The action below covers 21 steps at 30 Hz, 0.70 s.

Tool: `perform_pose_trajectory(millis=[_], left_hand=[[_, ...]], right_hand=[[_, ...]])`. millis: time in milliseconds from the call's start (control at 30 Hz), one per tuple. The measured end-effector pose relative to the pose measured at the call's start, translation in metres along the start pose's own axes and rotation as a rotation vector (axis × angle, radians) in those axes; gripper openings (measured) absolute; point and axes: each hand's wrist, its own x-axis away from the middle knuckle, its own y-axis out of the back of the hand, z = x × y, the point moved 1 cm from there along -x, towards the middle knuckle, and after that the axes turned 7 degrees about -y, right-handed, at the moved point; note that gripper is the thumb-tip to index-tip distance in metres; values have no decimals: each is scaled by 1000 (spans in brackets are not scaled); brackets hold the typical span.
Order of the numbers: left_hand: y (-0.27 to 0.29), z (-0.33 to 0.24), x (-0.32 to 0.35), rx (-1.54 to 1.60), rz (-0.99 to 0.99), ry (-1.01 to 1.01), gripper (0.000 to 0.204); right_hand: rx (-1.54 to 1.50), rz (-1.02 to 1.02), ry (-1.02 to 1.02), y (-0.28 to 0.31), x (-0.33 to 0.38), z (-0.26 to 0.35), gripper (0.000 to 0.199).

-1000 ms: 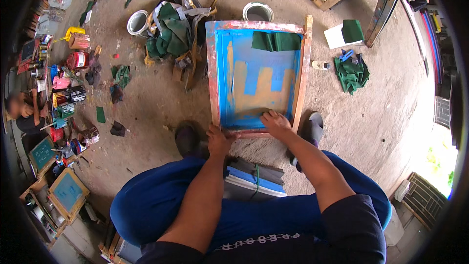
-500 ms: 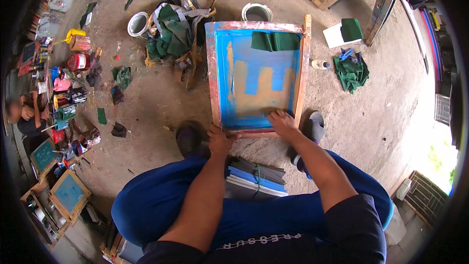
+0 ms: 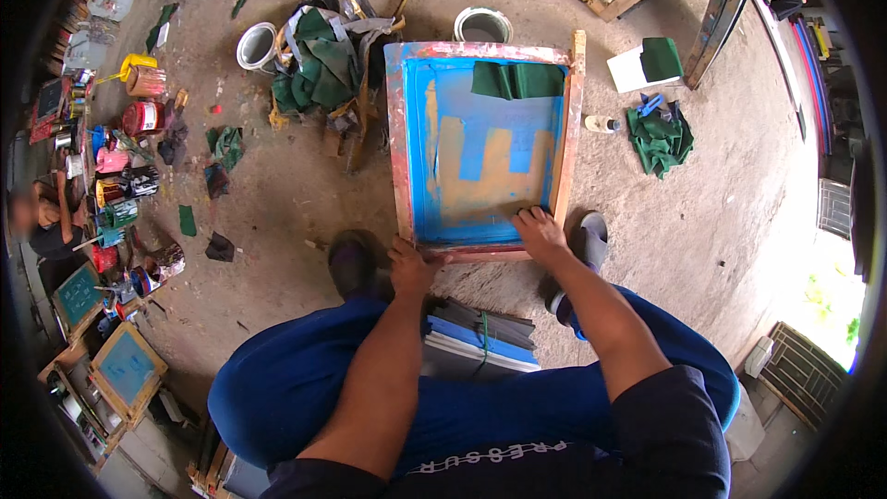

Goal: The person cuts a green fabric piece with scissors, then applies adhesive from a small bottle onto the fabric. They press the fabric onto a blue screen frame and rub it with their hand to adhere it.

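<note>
A wooden screen-printing frame [image 3: 398,143] with blue-coated mesh and tan open shapes lies in front of me, its near edge between my feet. My left hand [image 3: 413,266] is closed round its near left corner. My right hand [image 3: 543,236] grips the near rail by the right corner, fingertips curled over onto the mesh side; its thumb is hard to make out. A folded dark green cloth [image 3: 518,80] rests inside the frame at the far right. Below the frame, a tied stack of grey, blue and white sheets [image 3: 480,340] sits between my legs.
Open cans [image 3: 481,26] stand beyond the frame, beside a heap of green and black rags [image 3: 321,60]. A small bottle [image 3: 602,124] and crumpled green cloth [image 3: 661,140] lie right. Paint pots [image 3: 143,117] crowd the left, where another person [image 3: 53,222] is.
My right hand has shifted slightly to the right along the near rail, its fingers more bent. My left hand keeps its place on the corner. The whole view has drifted a little.
</note>
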Motion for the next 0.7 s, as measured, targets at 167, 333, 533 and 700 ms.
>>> perform_pose_trajectory(millis=[167,333,533,700], left_hand=[[6,-1,-1,5,3,5,140],[11,-7,2,9,2,11,139],[8,-3,-1,31,37,19,138],[11,-5,-2,42,19,-10,138]], right_hand=[[-201,-32,168,-18,-46,115,37],[-179,-19,206,-1,-38,91,30],[61,-187,37,-6,-7,41,32],[-252,-118,154,-16,-49,144,30]])
